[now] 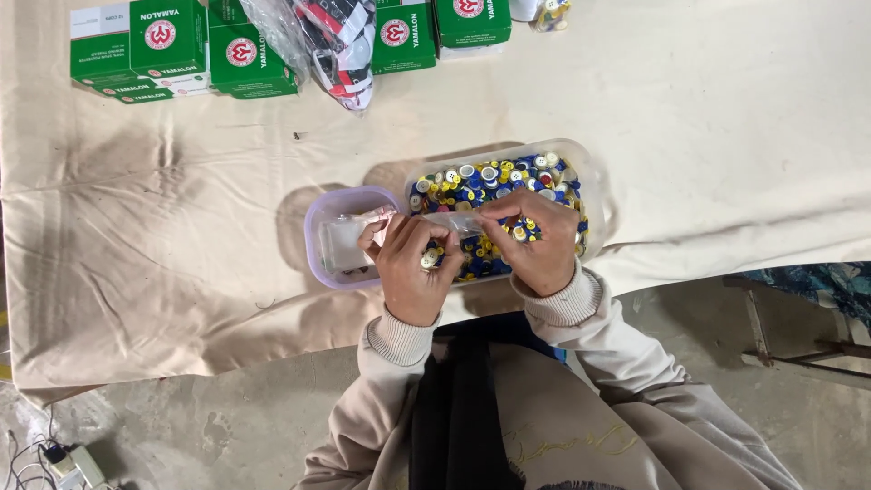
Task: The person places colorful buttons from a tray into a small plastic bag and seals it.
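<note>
Purple tub [314, 238]: sits left, nearly empty, touching the clear tub, so a nudge could shift both.
Left hand [410, 263]: fingers pinched on a small clear bag [451, 220], a few buttons in the palm; they could slip out.
Right hand [537, 240]: pinching the bag's other end over the clear tub [588, 177].
Buttons [490, 181]: heaped near the rim, probably easy to scatter onto the cloth [163, 227].

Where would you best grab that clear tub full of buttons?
Probably by the far long rim of the clear tub, coming from above. Both hands and a small clear bag crowd the near side, and a purple-rimmed container adjoins its left end.
</note>
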